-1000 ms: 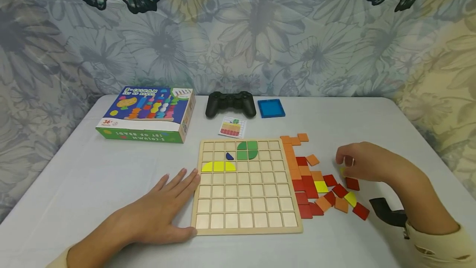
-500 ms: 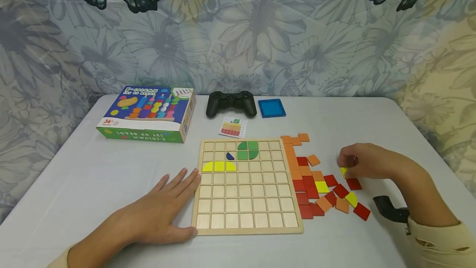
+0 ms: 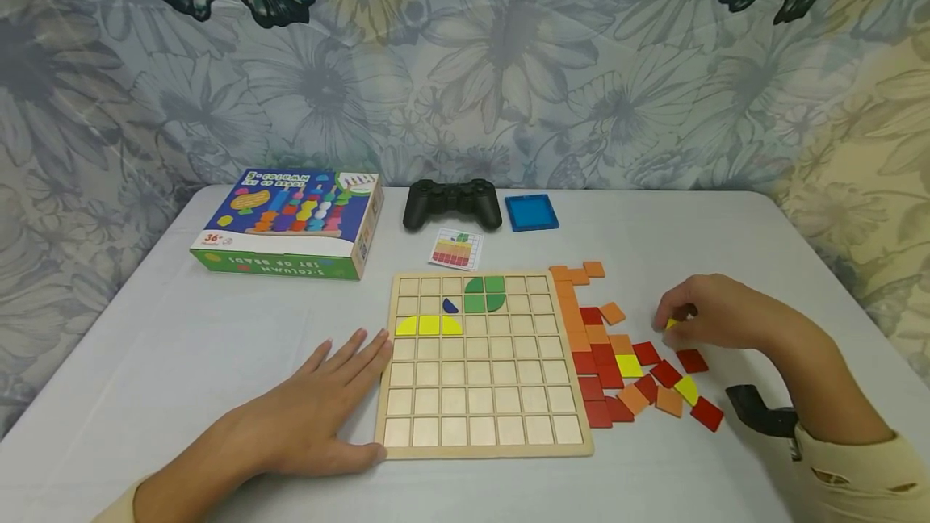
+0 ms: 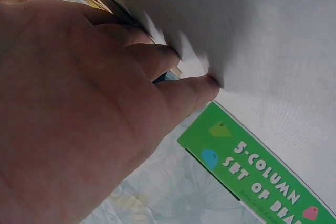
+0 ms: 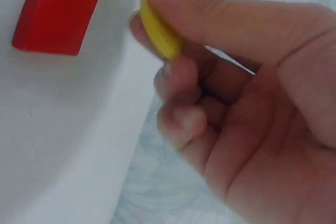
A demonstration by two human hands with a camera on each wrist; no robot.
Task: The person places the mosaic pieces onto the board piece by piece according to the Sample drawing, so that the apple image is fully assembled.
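While the left hand [image 3: 312,410] lies with fingers spread against the board [image 3: 481,394], the right hand [image 3: 715,313] pinches a yellow piece [image 5: 158,32] beside the loose tiles [image 3: 664,372], and this piece could drop among them if the pinch becomes too weak.

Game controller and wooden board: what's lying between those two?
A small printed card lies between the game controller and the wooden board; the head view shows it.

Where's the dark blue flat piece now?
Head view: the dark blue flat piece sits on the pale wooden grid board, left of the flat green pieces, just above the right end of the flat yellow row.
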